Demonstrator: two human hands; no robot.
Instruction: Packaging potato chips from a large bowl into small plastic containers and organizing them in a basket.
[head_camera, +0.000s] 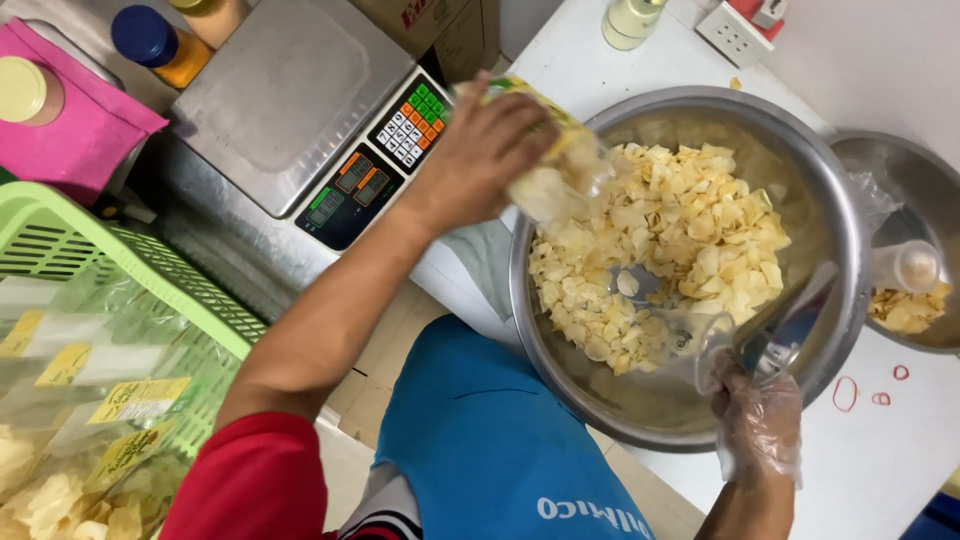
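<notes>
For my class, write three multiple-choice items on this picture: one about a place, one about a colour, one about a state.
1. Where do the loose chips lie?
A. in the large metal bowl
B. on the scale
C. on the floor

2. What colour is the basket of filled bags?
A. blue
B. green
C. black

3. How is the right hand covered?
A. bare
B. woollen mitten
C. clear plastic glove

Answers: 1 A, the chips heap inside the bowl. 2 B, its slatted rim is light green. 3 C, a thin see-through glove wrinkles over it, while the left hand is bare and grips a chip bag.

Pale yellow chips (680, 230) in silver bowl (840, 215); green basket (120, 260); pink cloth (85, 125); red sleeve (255, 480); blue shorts (480, 440).
</notes>
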